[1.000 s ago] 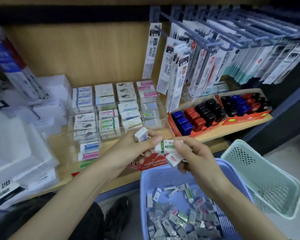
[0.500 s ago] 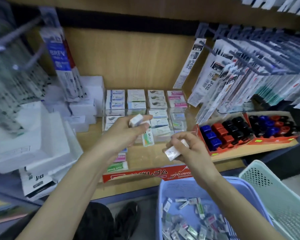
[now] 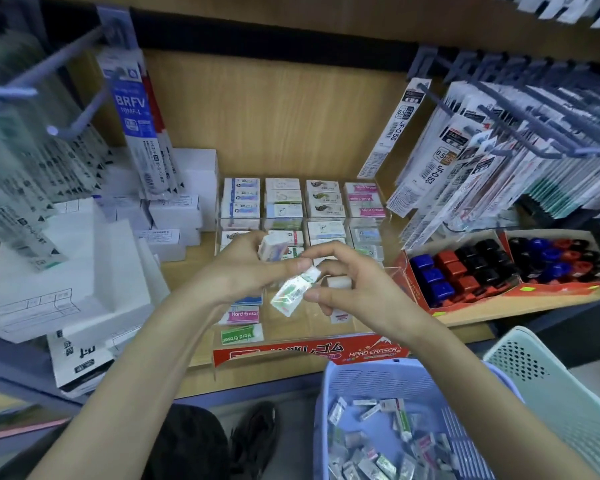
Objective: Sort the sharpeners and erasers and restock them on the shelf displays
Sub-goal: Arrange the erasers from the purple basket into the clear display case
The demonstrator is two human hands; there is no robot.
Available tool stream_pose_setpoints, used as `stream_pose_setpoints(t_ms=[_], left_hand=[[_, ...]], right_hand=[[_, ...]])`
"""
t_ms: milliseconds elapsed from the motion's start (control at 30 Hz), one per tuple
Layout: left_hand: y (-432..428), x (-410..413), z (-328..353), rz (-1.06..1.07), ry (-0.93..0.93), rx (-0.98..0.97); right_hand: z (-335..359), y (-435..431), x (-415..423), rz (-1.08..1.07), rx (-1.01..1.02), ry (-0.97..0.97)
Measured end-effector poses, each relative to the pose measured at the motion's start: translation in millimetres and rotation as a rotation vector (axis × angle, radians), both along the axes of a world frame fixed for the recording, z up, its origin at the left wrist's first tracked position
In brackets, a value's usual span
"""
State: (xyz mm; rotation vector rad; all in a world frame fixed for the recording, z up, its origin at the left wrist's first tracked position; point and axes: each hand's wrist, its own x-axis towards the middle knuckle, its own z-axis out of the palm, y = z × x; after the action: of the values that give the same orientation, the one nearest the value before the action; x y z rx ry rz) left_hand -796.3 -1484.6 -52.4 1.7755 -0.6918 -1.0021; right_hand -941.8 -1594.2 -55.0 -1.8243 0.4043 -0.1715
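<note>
Both hands drawn back together since half a second ago, now meeting over the clear display case (image 3: 388,271); left hand (image 3: 246,271) pinching a green-sleeved eraser (image 3: 291,294) thumb to forefinger, also keeping a white eraser (image 3: 272,247) tucked higher in the fingers, likely batching one kind per trip; right hand (image 3: 357,289) curling around a small white eraser (image 3: 338,283), fingers half-closed, reaching toward the green one, probably handing over or turning it to read the label; leaving loose stock waiting in the blue basket (image 3: 395,379) just below the shelf (image 3: 291,379).
</note>
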Motion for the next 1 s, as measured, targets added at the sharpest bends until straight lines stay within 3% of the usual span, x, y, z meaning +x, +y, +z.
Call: stream_pose_setpoints(t_ms=[167,433,500,767,833,900,1000], left_hand=[[1.4,9.9,3.1,0.079,0.115,-0.049],[9.5,31.2,-2.7,0.290,0.030,-0.070],[11.7,32.3,-0.7,0.265,-0.008,-0.062],[8.7,31.9,-3.8,0.211,-0.211,-0.054],[8.4,31.8,-3.8,0.203,-0.288,-0.037],[8.3,30.4,-2.9,0.177,-0.403,0.021],[9.8,27.4,-0.9,0.115,-0.539,0.102]], right_hand=[[-10.2,-2.5,19.1,-0.228,0.069,0.006],[-35.6,-25.1,60.9,-0.455,-0.427,0.080],[-42.0,-31.4,65.8,-0.447,-0.591,0.161],[-41.2,-33.6,84.9,-0.234,-0.894,0.458],[-38.1,-33.4,80.3,-0.202,-0.879,0.444],[-31.2,-28.7,70.0,-0.247,-0.735,0.290],[-11.4,-7.7,51.4,-0.297,-0.168,-0.001]])
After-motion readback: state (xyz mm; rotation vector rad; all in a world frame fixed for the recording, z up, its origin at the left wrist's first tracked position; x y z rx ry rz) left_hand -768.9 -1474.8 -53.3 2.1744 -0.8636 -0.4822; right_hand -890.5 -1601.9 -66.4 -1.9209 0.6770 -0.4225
